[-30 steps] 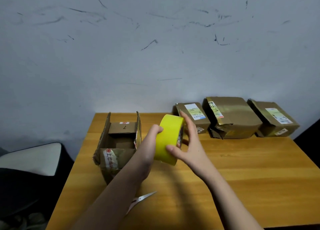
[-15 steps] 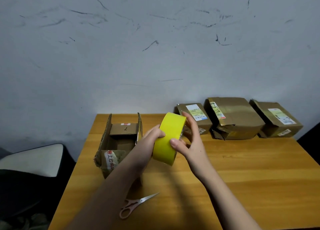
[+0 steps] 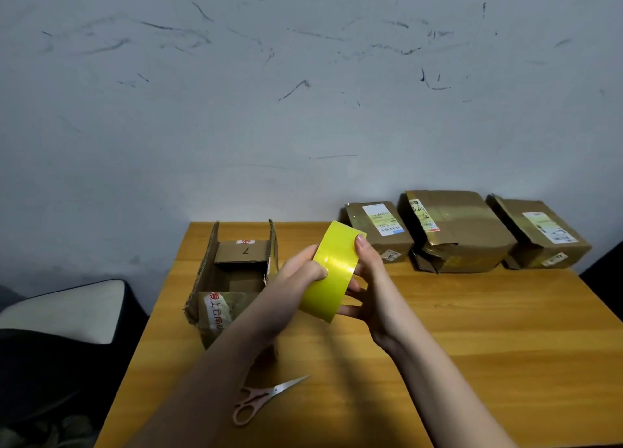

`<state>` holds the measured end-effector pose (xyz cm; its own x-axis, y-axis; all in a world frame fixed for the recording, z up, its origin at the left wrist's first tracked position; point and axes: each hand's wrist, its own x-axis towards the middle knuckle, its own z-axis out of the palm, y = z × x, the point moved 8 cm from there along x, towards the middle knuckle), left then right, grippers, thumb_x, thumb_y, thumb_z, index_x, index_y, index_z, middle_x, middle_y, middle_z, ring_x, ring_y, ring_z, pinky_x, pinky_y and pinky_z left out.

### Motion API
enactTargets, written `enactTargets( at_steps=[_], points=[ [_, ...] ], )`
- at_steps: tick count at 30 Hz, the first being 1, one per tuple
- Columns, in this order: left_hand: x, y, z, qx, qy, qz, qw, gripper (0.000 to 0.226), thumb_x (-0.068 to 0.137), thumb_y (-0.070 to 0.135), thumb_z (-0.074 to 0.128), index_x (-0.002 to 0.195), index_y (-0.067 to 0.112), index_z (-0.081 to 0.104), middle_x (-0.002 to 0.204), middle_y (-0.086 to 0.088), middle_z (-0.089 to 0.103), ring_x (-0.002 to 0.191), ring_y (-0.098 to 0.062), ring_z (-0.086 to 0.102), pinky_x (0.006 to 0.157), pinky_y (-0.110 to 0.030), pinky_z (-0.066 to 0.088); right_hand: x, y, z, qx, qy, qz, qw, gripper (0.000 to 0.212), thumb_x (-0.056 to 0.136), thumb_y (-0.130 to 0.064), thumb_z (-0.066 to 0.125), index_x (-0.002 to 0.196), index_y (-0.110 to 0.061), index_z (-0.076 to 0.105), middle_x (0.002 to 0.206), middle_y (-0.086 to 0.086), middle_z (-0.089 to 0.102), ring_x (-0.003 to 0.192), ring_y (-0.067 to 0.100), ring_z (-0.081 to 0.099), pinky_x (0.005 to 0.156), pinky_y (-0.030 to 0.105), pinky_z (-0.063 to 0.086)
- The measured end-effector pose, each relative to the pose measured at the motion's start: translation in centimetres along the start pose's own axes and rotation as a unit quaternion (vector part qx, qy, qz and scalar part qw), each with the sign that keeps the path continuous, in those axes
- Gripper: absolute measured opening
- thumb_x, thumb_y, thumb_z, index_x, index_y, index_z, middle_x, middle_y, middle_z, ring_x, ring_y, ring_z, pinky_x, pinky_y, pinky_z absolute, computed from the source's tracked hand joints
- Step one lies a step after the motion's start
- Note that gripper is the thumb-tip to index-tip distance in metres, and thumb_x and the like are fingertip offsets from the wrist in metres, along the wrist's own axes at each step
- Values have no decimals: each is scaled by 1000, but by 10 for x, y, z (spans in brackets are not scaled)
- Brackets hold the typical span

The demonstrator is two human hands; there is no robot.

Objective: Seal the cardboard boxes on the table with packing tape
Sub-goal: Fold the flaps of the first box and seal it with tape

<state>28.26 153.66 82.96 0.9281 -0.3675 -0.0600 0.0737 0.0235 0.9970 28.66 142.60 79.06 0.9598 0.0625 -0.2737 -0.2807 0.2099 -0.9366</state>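
A roll of yellow packing tape [image 3: 332,272] is held on edge above the middle of the wooden table [image 3: 472,329], between both hands. My left hand [image 3: 296,275] grips its left side, thumb on the tape's outer face. My right hand [image 3: 371,289] holds the right side, with one fingertip on the roll's top edge. An open cardboard box [image 3: 232,279] with upright flaps stands just left of the hands. Three closed, labelled cardboard boxes line the far edge against the wall: a small one [image 3: 381,231], a larger dented one [image 3: 455,231] and one at the right [image 3: 539,235].
Pink-handled scissors [image 3: 266,402] lie on the table near its front edge, under my left forearm. A dark chair with a white cushion [image 3: 64,309] stands left of the table. A scuffed grey wall [image 3: 303,93] rises right behind the table.
Both hands have turned the tape roll slightly; my left thumb now presses its outer face and my right fingertip sits on its top edge. More of the scissors shows.
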Motion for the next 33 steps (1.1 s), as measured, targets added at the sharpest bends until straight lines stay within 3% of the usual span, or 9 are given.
enactTargets(
  at_steps=[3, 9, 15, 18, 20, 22, 24, 29, 33],
  points=[
    [-1, 2, 2, 7, -7, 6, 1000, 33, 72, 26, 42, 100, 28, 60, 78, 9, 71, 74, -4, 65, 66, -18, 52, -2, -1, 1, 31, 5, 15, 999, 80, 65, -74, 59, 131, -29, 54, 94, -5, 59, 69, 9, 58, 76, 45, 57],
    [0, 2, 0, 0, -7, 3, 1000, 36, 70, 23, 42, 100, 31, 60, 80, 4, 71, 78, -13, 66, 68, -24, 53, -3, -8, 5, 35, 5, 7, 999, 66, 67, -68, 55, 124, -36, 55, 103, -2, 64, 77, 14, 58, 77, 45, 55],
    [1, 6, 5, 3, -29, 13, 999, 41, 70, 16, 43, 109, 26, 51, 76, 2, 72, 73, -12, 69, 66, -27, 56, -2, -10, 13, 61, -23, 42, 997, 68, 71, -71, 48, 113, -19, 60, 60, -3, 56, 46, 10, 45, 58, 30, 53],
    [1, 4, 7, 15, -34, 7, 999, 36, 77, 12, 48, 109, 27, 47, 76, 8, 72, 70, -3, 68, 62, -18, 52, -6, -13, 19, 20, -45, 47, 998, 72, 74, -80, 39, 99, -17, 64, 56, 5, 41, 45, 12, 42, 56, 25, 49],
    [1, 6, 5, -7, -8, 8, 1000, 38, 77, 20, 44, 114, 26, 48, 91, 7, 69, 75, -3, 66, 63, -17, 50, -4, -18, 19, -50, -18, -5, 999, 77, 73, -84, 42, 112, -19, 57, 66, 6, 50, 53, 10, 51, 58, 27, 50],
    [2, 6, 3, -43, 12, 1, 999, 59, 68, 27, 37, 126, 21, 46, 112, -2, 62, 90, -12, 62, 68, -22, 51, -4, -26, 11, -129, 39, -103, 985, 91, 66, -90, 42, 137, -34, 43, 114, 0, 61, 98, 9, 62, 86, 41, 53],
    [3, 7, 1, -67, 23, 14, 997, 57, 72, 32, 34, 126, 20, 49, 110, -1, 65, 93, -12, 63, 73, -21, 52, -19, -42, 8, -241, 69, -246, 936, 72, 77, -81, 42, 139, -45, 36, 140, -15, 46, 128, 7, 46, 103, 44, 44],
    [2, 7, -5, -84, 63, 12, 994, 63, 80, 33, 36, 136, 5, 44, 113, -21, 63, 101, -30, 62, 79, -31, 54, -60, -73, 14, -363, 87, -467, 802, 39, 91, -34, 58, 130, -30, 54, 133, -13, 49, 123, 4, 50, 83, 29, 54],
    [0, 11, 2, -80, 64, 31, 994, 60, 82, 30, 40, 138, 10, 41, 122, -20, 60, 105, -27, 61, 79, -28, 53, -68, -76, 11, -322, 102, -479, 810, 30, 89, -28, 63, 118, -26, 61, 125, -11, 54, 114, 4, 55, 75, 15, 51]
  ],
)
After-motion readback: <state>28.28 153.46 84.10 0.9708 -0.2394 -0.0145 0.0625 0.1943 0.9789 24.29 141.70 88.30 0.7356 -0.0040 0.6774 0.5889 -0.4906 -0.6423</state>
